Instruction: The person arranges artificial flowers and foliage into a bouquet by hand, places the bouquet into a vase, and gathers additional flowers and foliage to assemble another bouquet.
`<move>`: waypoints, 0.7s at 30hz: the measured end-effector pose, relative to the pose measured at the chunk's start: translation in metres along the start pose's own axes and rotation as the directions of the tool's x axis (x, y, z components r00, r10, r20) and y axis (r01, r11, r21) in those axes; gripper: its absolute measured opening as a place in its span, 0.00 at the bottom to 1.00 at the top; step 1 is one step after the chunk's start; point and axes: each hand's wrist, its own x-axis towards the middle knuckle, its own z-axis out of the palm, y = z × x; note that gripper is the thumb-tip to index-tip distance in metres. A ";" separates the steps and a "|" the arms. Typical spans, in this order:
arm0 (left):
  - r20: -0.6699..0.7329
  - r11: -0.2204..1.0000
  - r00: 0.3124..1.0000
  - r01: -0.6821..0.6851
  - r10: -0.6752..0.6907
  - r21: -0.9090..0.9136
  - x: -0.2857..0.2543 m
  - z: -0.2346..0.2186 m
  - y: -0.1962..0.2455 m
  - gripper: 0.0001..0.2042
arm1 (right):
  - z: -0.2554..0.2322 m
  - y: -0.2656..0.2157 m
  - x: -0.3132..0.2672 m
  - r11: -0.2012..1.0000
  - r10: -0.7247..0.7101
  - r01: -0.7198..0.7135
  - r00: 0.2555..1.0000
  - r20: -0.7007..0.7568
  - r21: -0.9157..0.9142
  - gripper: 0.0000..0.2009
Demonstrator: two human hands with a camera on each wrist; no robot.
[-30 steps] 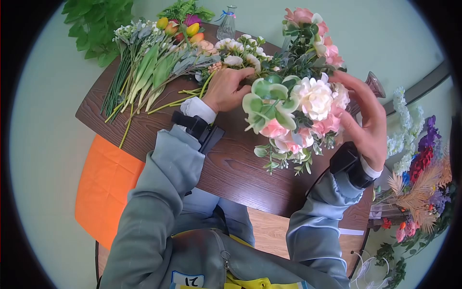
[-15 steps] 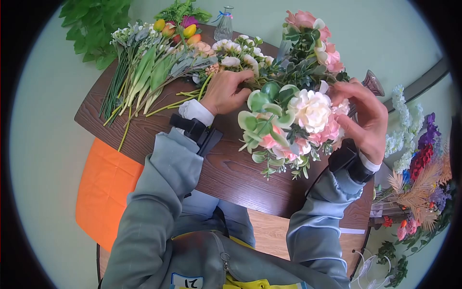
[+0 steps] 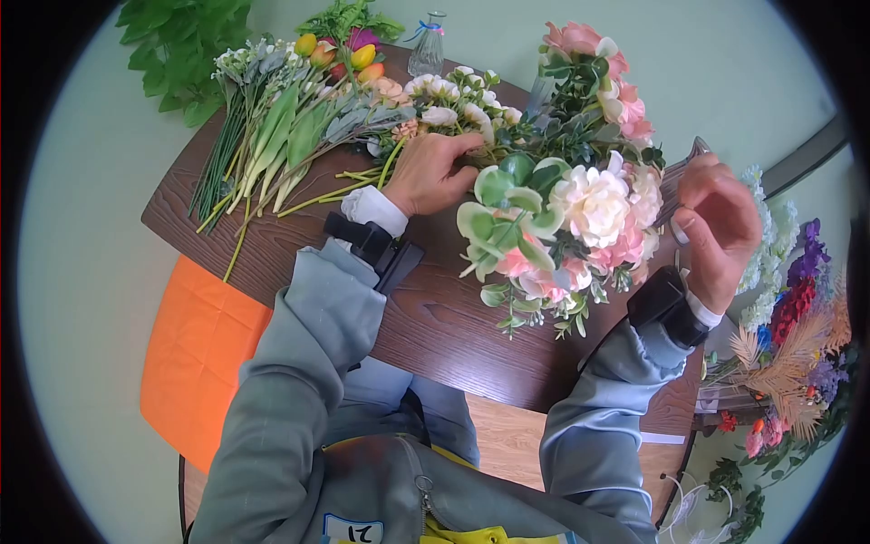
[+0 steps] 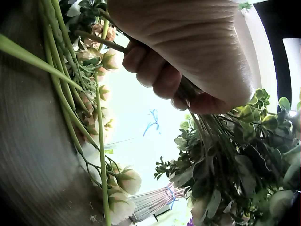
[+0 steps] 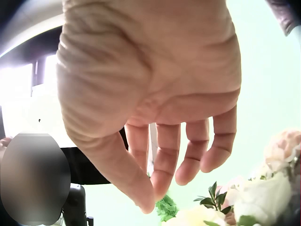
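In the head view my left hand [image 3: 433, 172] grips the stems of a bouquet with pink and cream flowers [image 3: 591, 207]. The left wrist view has that hand [image 4: 174, 56] curled round the bundled stems [image 4: 207, 132], leaves and blooms fanning out beyond it. My right hand [image 3: 720, 222] is just right of the blooms, apart from them, fingers bent loosely. Seen from the right wrist, the hand [image 5: 150, 94] holds nothing, thumb tip close to a fingertip, with a white rose [image 5: 263, 200] at lower right.
Tulips [image 3: 365, 56], green stems and white flowers [image 3: 439, 88] lie on the dark wooden table [image 3: 435, 335]. A glass vase [image 3: 426, 47] stands at the back edge, another clear vessel [image 3: 678, 231] by my right hand. An orange chair [image 3: 201, 354] is at left; more flowers [image 3: 793, 308] stand right.
My right hand has drawn back from the blooms to the right, its fingers bent closer together. The left hand keeps its grip; the bouquet has shifted slightly.
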 end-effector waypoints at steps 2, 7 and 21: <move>0.024 1.000 1.000 -0.001 0.001 0.005 0.000 -0.001 0.000 0.13 | 0.004 -0.004 0.000 0.991 0.095 -0.097 0.995 -0.026 -0.090 0.20; 0.019 1.000 1.000 0.005 -0.006 0.004 0.000 -0.001 -0.002 0.12 | 0.009 -0.008 0.009 0.951 0.233 -0.181 0.953 0.195 -0.249 0.20; -0.018 0.996 0.996 -0.085 0.084 -0.034 0.001 0.001 -0.005 0.17 | -0.004 0.008 0.001 0.860 0.413 -0.436 0.900 -0.141 -0.265 0.19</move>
